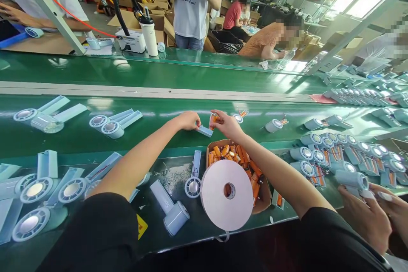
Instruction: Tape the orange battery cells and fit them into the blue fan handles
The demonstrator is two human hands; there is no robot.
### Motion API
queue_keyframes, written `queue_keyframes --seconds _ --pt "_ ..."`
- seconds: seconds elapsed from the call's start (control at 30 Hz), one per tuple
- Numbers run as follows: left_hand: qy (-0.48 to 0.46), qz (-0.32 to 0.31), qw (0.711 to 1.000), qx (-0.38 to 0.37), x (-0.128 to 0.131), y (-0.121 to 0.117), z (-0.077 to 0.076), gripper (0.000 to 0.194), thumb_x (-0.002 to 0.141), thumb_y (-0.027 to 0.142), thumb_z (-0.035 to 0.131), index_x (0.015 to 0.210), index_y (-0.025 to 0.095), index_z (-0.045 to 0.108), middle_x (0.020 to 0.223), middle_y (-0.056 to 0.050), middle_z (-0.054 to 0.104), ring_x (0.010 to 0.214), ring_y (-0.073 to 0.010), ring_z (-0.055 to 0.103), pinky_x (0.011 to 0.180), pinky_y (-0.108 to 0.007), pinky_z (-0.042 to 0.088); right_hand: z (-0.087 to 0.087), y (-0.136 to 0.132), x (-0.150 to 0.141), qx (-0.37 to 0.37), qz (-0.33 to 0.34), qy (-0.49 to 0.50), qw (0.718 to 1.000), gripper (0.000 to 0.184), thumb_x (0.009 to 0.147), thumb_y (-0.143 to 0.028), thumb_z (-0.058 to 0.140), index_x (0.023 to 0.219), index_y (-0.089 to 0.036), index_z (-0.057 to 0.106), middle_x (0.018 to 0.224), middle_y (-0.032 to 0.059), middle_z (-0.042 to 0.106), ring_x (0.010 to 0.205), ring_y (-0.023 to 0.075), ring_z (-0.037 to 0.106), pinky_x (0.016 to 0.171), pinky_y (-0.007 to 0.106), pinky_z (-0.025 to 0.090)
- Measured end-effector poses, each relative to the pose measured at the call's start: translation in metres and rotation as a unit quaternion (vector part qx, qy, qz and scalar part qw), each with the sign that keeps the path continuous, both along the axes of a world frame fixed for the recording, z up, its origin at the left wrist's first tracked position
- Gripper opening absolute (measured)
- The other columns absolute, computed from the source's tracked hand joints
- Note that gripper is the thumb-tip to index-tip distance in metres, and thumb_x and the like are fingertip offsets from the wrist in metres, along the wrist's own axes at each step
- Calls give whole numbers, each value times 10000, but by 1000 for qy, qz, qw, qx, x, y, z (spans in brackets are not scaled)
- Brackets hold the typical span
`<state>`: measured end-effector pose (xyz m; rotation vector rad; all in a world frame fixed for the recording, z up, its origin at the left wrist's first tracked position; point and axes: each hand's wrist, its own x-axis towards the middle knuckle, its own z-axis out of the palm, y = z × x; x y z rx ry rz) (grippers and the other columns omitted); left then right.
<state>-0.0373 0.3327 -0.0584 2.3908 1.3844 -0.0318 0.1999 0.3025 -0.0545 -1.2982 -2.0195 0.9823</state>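
Note:
My left hand (190, 120) is closed, its fingertips pinching the near end of a light-blue plastic handle piece (205, 131) over the green belt. What else sits under those fingers is hidden. My right hand (228, 125) grips an orange cylindrical battery (212, 121) between thumb and fingers, held upright just right of the handle piece. Below it stands a cardboard box (265, 197) full of orange batteries (225, 150). A big roll of white tape (216, 210) leans over the box's front.
Light-blue handheld fans (177, 217) lie left of the box, with more (36, 189) at far left. Rows of fan units (338, 142) fill the right side, where a co-worker's hands (366, 216) hold one. Across the belt (159, 110) stand a white cup (148, 36) and other people.

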Motion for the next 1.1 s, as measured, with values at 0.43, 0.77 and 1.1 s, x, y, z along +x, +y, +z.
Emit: queue_keyframes --seconds 0.43,0.77,1.1 --pt "-87 55 995 1 13 2 -1 175 904 270 643 1016 241 775 991 -24 824 953 -190 738 824 -244 500 1 3 -10 101 100 -323 936 328 942 -307 734 1265 -260 707 957 52 814 877 264 748 750 300 488" --pt "-106 92 990 16 30 8 -7 161 924 224 603 993 221 748 992 -49 816 948 -199 734 815 -268 515 7 12 -17 83 146 -386 907 411 985 -360 695 1394 -321 698 1097 34 821 961 254 756 777 281 497" --pt "-113 101 988 15 37 6 -6 127 942 294 650 975 217 745 939 -27 802 910 -189 727 859 -287 524 26 17 -13 121 126 -393 903 191 970 -309 692 1018 -272 874 979 68 854 969 292 786 795 327 542"
